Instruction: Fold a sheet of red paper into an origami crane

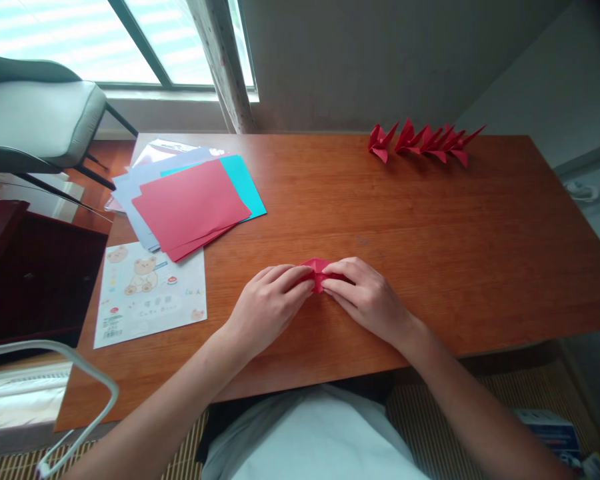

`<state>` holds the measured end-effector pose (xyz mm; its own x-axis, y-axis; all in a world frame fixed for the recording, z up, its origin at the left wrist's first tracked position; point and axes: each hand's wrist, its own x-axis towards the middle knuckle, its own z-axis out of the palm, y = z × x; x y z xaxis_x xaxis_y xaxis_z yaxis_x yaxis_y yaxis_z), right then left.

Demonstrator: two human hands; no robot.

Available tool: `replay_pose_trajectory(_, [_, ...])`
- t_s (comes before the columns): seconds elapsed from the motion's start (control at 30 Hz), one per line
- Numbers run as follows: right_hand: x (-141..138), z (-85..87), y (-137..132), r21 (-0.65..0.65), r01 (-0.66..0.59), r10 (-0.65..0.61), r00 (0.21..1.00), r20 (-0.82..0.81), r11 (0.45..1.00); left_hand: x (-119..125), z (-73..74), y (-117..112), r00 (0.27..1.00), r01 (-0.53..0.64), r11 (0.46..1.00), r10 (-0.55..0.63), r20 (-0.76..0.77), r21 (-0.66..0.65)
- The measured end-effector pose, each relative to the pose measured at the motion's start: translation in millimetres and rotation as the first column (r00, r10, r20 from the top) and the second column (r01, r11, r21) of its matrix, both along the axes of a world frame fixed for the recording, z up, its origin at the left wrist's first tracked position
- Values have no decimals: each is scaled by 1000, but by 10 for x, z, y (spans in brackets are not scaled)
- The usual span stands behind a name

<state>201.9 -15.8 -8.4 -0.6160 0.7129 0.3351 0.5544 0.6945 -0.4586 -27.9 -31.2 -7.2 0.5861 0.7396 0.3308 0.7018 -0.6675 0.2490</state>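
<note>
A small folded piece of red paper [318,271] lies on the wooden table [430,227] just in front of me. My left hand [270,303] pinches its left side with closed fingers. My right hand [367,297] presses and grips its right side, fingers together. Most of the paper is hidden under my fingertips. A row of several finished red paper cranes [423,141] stands at the far edge of the table, well away from both hands.
A fanned stack of coloured paper sheets [193,200], red on top with blue and pale ones below, lies at the far left. A printed sheet with a cartoon bear [147,293] lies near the left edge. A grey chair [35,113] stands by the window.
</note>
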Motion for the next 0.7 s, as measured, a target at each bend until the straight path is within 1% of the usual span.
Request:
replay_pose_trajectory(0.13, [-18,-20,-21,-31,33,-34,999,-28,999,3,15,-16,1000,-5,1000,5,-13,13])
replay_pose_trajectory(0.27, [-12,-31,-42,1,19,-19,1000,9,1000,20,37,-42,998,12,999,-9,-58,48])
replay_pose_trajectory(0.33, [-9,-27,-43,8,8,-9,1000,14,1000,31,39,-47,998,2,999,2,-58,53])
replay_pose_trajectory(0.53, [-44,-24,-51,-2,42,-42,999,9,999,71,31,-53,998,-54,998,54,-26,34])
replay_pose_trajectory(0.7, [-72,-24,-92,14,81,-81,997,11,997,80,56,-73,997,-39,999,40,-69,10])
